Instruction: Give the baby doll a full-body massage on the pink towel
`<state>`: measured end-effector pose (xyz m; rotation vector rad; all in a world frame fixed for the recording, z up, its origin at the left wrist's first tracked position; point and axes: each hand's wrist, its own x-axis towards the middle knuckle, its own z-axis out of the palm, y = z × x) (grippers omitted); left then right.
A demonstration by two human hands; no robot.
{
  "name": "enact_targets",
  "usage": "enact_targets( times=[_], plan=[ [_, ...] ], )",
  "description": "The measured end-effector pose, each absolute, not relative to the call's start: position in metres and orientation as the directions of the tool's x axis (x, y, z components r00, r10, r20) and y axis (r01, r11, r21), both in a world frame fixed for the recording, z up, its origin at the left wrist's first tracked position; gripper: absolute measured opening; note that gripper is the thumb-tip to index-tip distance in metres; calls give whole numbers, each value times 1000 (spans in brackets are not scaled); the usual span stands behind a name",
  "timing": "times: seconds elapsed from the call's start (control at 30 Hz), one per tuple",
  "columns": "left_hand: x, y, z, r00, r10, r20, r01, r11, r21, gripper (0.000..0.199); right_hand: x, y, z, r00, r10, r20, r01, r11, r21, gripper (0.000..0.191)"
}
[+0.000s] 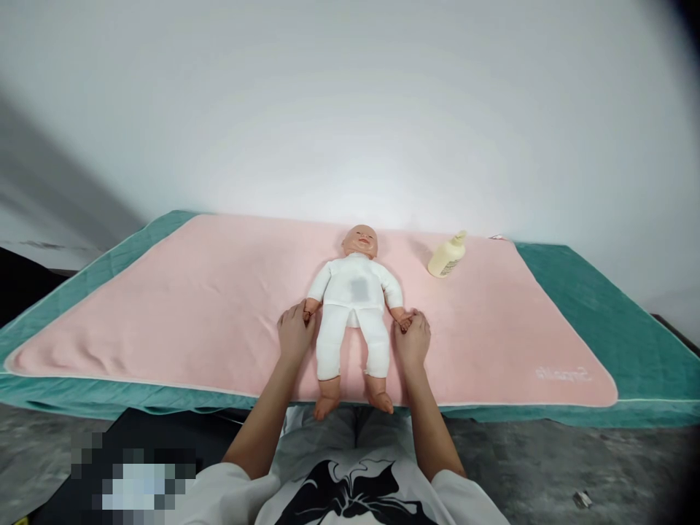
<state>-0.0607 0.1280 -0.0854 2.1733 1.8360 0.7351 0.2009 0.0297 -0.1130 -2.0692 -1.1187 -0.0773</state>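
A baby doll [358, 292] with a white cloth body lies on its back on a pink mat [219, 306], head toward the wall and feet over the near edge. My left hand [295, 332] is closed around the doll's hand on the left side. On the other side, my right hand [413, 339] holds the doll's other hand between thumb and fingers. Both doll arms point down along its sides. A grey square patch shows on the doll's chest.
A pale yellow pump bottle [447, 255] stands on the mat, right of the doll's head. Under the mat is a green padded cover [601, 313]. A white wall [350, 109] rises behind. At lower left is a dark surface [109, 452], partly blurred out.
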Motion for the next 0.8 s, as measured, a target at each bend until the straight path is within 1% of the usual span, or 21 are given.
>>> enact_targets(
  times=[0.23,0.37,0.47,0.53,0.63,0.8],
  plan=[
    [-61,128,-86,117,958,264,850,-233,472,42,202,30,-114,613,685,393,735,-314,-601,45],
    [-62,131,-87,103,961,257,829,-225,512,43,202,30,-114,613,688,388,732,-309,-607,46],
    [-65,134,-87,75,966,246,773,-212,598,41,202,29,-113,627,672,395,713,-289,-640,46],
    [-67,135,-87,26,975,222,693,-178,699,44,203,28,-111,652,661,371,669,-272,-691,44],
    [-72,136,-85,-63,986,155,533,-98,840,54,208,27,-108,697,659,282,561,-256,-787,41],
    [-81,144,-78,-161,985,63,310,-10,951,60,216,25,-99,753,642,145,364,-222,-905,46]
  ],
)
